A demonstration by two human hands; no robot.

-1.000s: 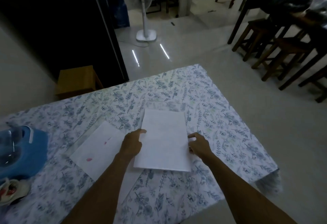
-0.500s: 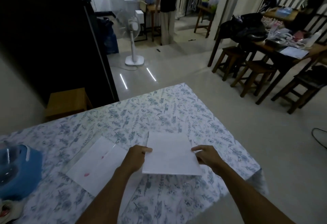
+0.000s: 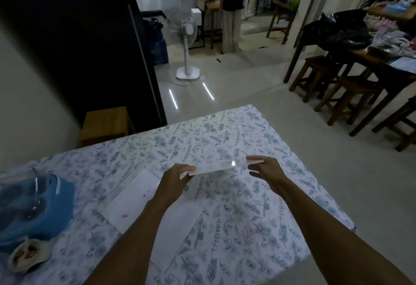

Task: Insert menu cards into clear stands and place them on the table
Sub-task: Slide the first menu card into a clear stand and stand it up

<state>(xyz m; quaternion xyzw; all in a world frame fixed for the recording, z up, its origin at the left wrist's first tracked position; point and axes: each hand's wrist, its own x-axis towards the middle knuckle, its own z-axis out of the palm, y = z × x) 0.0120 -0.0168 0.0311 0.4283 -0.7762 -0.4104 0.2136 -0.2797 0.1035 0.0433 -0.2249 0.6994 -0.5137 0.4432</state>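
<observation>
A white menu card in a clear stand is held edge-on, nearly level, a little above the floral tablecloth. My left hand pinches its left end. At the right end my right hand grips the clear edge between thumb and fingers. A second white card with pink marks lies flat on the cloth to the left, a clear stand edge along its far side. Another white sheet lies beneath my left forearm.
A blue object with a glass bowl and a small dish sit at the table's left. The table's right edge drops to the floor. Beyond stand a wooden stool, a fan, a person, and dark tables with stools.
The card lay flat on the cloth under both hands; it is now lifted off the table and tipped edge-on. The camera has tilted up toward the room.
</observation>
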